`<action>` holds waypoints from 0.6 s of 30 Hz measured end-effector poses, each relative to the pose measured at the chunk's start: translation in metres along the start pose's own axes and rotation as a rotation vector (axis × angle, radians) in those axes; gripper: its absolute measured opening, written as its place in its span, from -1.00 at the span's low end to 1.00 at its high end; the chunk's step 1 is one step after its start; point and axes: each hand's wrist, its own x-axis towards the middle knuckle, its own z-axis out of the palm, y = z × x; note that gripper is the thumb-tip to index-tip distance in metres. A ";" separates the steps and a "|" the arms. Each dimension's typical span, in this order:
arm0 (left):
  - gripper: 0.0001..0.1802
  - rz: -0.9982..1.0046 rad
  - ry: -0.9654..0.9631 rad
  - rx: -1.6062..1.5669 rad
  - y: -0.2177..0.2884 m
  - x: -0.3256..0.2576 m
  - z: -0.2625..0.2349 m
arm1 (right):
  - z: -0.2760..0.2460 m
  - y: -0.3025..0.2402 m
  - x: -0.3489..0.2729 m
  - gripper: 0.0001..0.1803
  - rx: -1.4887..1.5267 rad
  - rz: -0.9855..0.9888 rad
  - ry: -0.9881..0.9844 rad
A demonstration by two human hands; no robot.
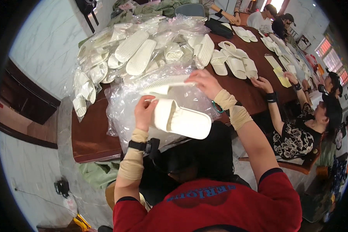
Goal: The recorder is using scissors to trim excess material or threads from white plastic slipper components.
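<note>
My left hand [144, 113] is closed on the strap side of a cream-white slipper [189, 123], which is held above the table's near edge with its sole end pointing right. Just beyond it, a second white slipper [167, 82] is tilted on its side, its textured footbed showing. The fingers of my right hand [205, 83] pinch the right end of that second slipper. Under both slippers spreads a clear plastic bag [118, 101], crumpled and shiny. Tan wraps cover both my forearms, and a black band with a small device sits on my left wrist.
A large heap of white slippers [137, 52] in clear plastic covers the far left of the brown table [89, 137]. More loose slippers [236, 63] and a black pouch [219, 28] lie to the right. Along the right side, a co-worker [303, 127] reaches toward slippers; others sit farther off.
</note>
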 end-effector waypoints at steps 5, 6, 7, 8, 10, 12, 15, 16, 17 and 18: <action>-0.90 0.071 -0.095 0.646 -0.044 0.004 0.015 | 0.016 0.083 -0.057 -0.73 -0.110 0.395 -0.090; -0.90 0.068 -0.097 0.648 -0.039 0.004 0.015 | 0.015 0.091 -0.066 -0.73 -0.106 0.397 -0.092; -0.89 0.159 0.005 0.772 -0.035 0.004 0.014 | 0.015 0.098 -0.075 -0.72 -0.200 0.572 -0.143; -0.87 0.247 0.109 0.896 -0.030 0.000 0.014 | 0.018 0.096 -0.083 -0.71 -0.292 0.745 -0.201; -0.83 0.420 0.053 0.804 -0.023 0.005 0.017 | 0.026 0.092 -0.099 -0.67 -0.347 0.687 -0.247; -0.79 0.599 -0.006 0.700 -0.013 0.003 0.029 | 0.029 0.091 -0.108 -0.63 -0.407 0.630 -0.285; -0.73 0.591 -0.191 0.714 -0.009 -0.009 0.059 | 0.039 0.095 -0.116 -0.58 -0.470 0.650 -0.213; -0.72 0.551 -0.224 0.818 -0.017 -0.013 0.063 | 0.043 0.095 -0.118 -0.56 -0.485 0.644 -0.156; -0.70 0.509 -0.254 0.920 -0.018 -0.014 0.067 | 0.044 0.094 -0.119 -0.54 -0.501 0.636 -0.101; -0.70 0.509 -0.257 0.918 -0.019 -0.013 0.068 | 0.044 0.094 -0.119 -0.54 -0.503 0.639 -0.102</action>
